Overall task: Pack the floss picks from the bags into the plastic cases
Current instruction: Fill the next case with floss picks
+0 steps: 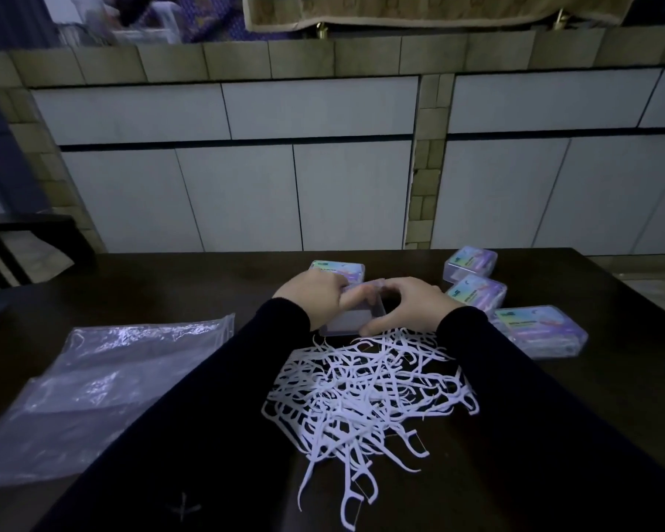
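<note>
A person in dark long sleeves works at a dark wooden desk (139, 286), both hands on a small clear plastic case (352, 320) at the middle of the desk. The left hand (311, 295) curls over the case's raised lid from the left, its fingers (356, 297) gripping the top edge. The right hand (407, 303) holds the case from the right, thumb down near the case's front corner and fingers curved over the top.

Just in front of the case, between the two forearms, lies a loose heap of white plastic floss picks (365, 393), tangled and spread toward the near edge of the desk. A crumpled, flattened clear plastic bag (104, 382) lies on the left part of the desk, apart from the picks.

Behind the left hand sits a closed clear case with an iridescent printed label (338, 270). Three more labelled closed cases (477, 293) lie in a row on the right, running from the far edge toward the right forearm; the nearest is just beside the sleeve.

Beyond the desk stands a wall of pale tiles (323, 193) banded with tan tiles.
</note>
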`<move>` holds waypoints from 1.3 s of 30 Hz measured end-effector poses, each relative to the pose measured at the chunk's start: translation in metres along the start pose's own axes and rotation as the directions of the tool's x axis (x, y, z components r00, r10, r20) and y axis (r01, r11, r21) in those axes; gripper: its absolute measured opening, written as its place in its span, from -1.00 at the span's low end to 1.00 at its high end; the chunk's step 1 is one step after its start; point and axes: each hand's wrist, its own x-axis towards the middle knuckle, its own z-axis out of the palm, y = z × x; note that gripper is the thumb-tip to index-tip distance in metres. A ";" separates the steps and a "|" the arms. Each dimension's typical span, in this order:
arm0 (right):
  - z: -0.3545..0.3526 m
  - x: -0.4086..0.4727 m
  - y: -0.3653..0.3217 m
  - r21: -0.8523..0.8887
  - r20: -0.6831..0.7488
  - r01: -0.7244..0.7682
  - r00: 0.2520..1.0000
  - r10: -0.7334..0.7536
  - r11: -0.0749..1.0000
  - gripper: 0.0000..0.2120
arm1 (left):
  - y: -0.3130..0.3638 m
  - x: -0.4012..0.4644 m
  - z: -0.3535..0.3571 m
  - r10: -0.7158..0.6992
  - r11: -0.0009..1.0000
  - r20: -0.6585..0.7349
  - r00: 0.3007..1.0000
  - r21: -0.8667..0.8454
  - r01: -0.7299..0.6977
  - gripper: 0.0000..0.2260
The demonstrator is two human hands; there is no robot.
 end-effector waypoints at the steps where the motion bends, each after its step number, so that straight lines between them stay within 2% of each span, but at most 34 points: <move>1: 0.001 -0.001 0.000 0.017 0.005 -0.005 1.000 0.005 1.000 -0.34 | -0.002 0.001 -0.004 -0.047 0.995 0.028 0.998 -0.091 0.050 -0.48; 3: 0.004 -0.003 0.002 0.035 -0.002 -0.012 1.000 0.013 0.999 -0.34 | -0.009 0.005 -0.006 -0.165 0.940 0.004 0.986 -0.303 0.158 -0.45; 5: 0.008 -0.005 0.004 0.006 -0.052 -0.063 0.997 0.063 0.998 -0.26 | -0.017 0.008 -0.001 -0.295 0.854 -0.056 0.954 -0.462 0.237 -0.51; 8: 0.013 -0.008 0.003 -0.036 -0.122 -0.111 0.987 0.106 0.993 -0.22 | -0.025 0.011 0.008 -0.409 0.790 -0.106 0.906 -0.538 0.294 -0.71; 10: 0.015 -0.008 0.001 -0.052 -0.132 -0.099 0.987 0.091 0.994 -0.22 | -0.027 0.014 0.012 -0.481 0.727 -0.083 0.873 -0.595 0.343 -0.78; 13: 0.017 -0.008 -0.002 -0.055 -0.133 -0.088 0.988 0.080 0.995 -0.28 | -0.027 0.017 0.013 -0.567 0.650 -0.024 0.824 -0.627 0.429 -0.79; 15: 0.016 -0.013 -0.005 -0.084 -0.121 -0.080 0.990 0.069 0.993 -0.30 | -0.025 0.017 0.012 -0.580 0.629 -0.011 0.814 -0.641 0.439 -0.67; 19: 0.004 -0.026 -0.008 -0.217 -0.157 -0.037 0.988 0.002 0.975 -0.24 | -0.027 0.011 0.009 -0.548 0.681 -0.073 0.833 -0.618 0.393 -0.58; 22: -0.007 -0.027 -0.001 -0.225 -0.289 0.041 0.951 -0.107 0.974 -0.51 | -0.031 0.000 0.002 -0.529 0.716 -0.124 0.840 -0.597 0.363 -0.56; 25: -0.013 -0.028 0.003 -0.299 -0.300 -0.073 0.954 -0.021 0.951 -0.73 | -0.033 -0.021 -0.014 -0.373 0.860 -0.164 0.913 -0.429 0.274 -0.71; 26: -0.012 -0.028 0.004 -0.346 -0.264 -0.111 0.964 0.017 0.932 -0.74 | -0.033 -0.029 -0.020 -0.285 0.906 -0.116 0.951 -0.355 0.229 -0.75; 28: -0.008 -0.028 0.002 -0.410 -0.197 -0.132 0.979 0.054 0.903 -0.69 | -0.035 -0.048 -0.031 -0.160 0.953 0.090 0.983 -0.246 0.178 -0.76; 31: -0.002 -0.029 -0.004 -0.478 -0.129 -0.139 0.988 0.087 0.867 -0.61 | -0.042 -0.074 -0.038 -0.145 0.973 0.334 0.931 -0.123 0.195 -0.56; 35: -0.001 -0.036 -0.014 -0.482 -0.096 -0.102 0.993 0.064 0.870 -0.70 | -0.048 -0.094 -0.039 -0.138 0.985 0.460 0.877 -0.027 0.170 -0.35; 37: 0.001 -0.037 -0.018 -0.462 -0.094 -0.083 0.995 0.044 0.883 -0.73 | -0.050 -0.096 -0.036 -0.151 0.987 0.442 0.884 0.026 0.156 -0.29; 39: 0.001 -0.040 -0.021 -0.457 -0.088 -0.042 0.996 0.002 0.889 -0.76 | -0.049 -0.096 -0.030 -0.150 0.988 0.394 0.907 0.044 0.145 -0.33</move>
